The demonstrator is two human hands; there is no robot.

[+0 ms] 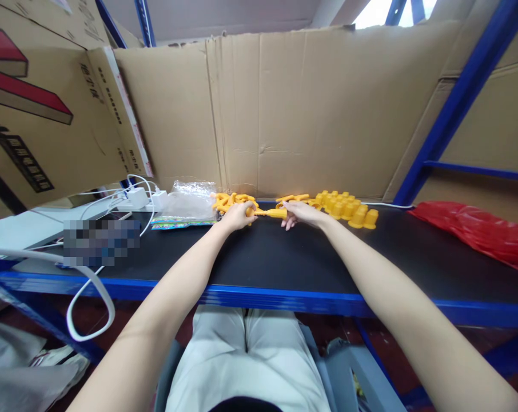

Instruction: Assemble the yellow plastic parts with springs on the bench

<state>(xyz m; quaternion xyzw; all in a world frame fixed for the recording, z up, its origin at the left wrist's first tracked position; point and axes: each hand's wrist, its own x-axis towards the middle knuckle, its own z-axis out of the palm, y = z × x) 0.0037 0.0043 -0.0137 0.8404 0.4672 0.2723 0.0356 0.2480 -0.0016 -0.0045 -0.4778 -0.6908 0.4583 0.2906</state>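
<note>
Over the black tabletop, a slim yellow-orange plastic piece (273,213) spans the space between my hands. My left hand (238,216) is closed on its narrow left end. The thumb and a finger of my right hand (302,214) grip the wider, cup-like right end, while the other fingers hang lower. Just behind my left hand lies a pile of knobbly orange plastic parts (231,200). A few long orange pieces (297,197) rest behind my right hand. Several yellow plastic cups (338,205) stand upside down in a cluster to its right.
A clear plastic bag (190,200) lies left of the orange parts. Farther left are white chargers and cables (136,197) and a pale flat panel (40,229). A red plastic bag (477,229) lies at right. A cardboard wall (310,114) closes off the back; a blue rail (276,297) edges the front.
</note>
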